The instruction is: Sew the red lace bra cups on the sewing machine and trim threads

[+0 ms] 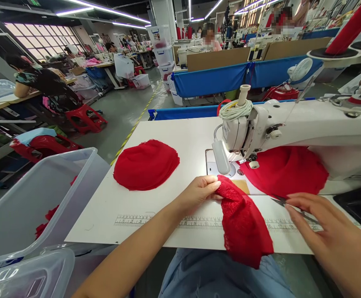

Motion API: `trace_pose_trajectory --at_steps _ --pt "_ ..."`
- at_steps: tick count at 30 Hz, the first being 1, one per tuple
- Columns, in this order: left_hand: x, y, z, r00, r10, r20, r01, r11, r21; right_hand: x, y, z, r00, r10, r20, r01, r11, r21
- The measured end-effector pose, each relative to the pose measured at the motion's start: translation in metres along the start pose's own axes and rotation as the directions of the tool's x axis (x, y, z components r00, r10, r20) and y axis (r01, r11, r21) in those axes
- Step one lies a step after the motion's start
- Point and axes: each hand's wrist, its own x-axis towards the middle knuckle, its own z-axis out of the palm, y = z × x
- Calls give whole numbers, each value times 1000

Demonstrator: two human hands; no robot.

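My left hand (199,190) pinches the top edge of a red lace piece (242,223) that hangs over the front edge of the white sewing table (168,136). My right hand (329,236) lies on the table to the right, its fingers closed on small metal snips (281,201) that point left toward the lace. The white sewing machine (292,124) stands just behind both hands, its needle area above my left hand. A stack of red lace pieces (145,164) lies on the table to the left, and another red pile (287,169) sits under the machine arm.
A clear plastic bin (37,198) with a few red pieces stands at my left, a lid (28,277) in front of it. A printed ruler (137,219) runs along the table front. Other people work at tables behind, beside an aisle with red stools (85,118).
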Motion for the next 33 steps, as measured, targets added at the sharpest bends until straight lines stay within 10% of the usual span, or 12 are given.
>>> trace_pose_trajectory --at_steps 5,10,18,28,33 --pt "0 -1 0 1000 -12 2 12 1000 0 -28 66 -10 990 83 115 -69 990 -123" --pt "1 -2 -1 1000 -26 2 26 999 -28 -35 79 -14 976 13 217 -25 998 54" --pt "-1 2 -1 999 -43 22 44 998 -42 -5 4 -10 898 -75 433 -144 880 452" --pt "-2 2 -1 999 -6 45 7 1000 -10 27 -38 49 989 -116 90 83 947 310" --pt "-2 1 -1 998 -19 55 19 1000 -1 31 -41 53 988 -110 106 73 951 302"
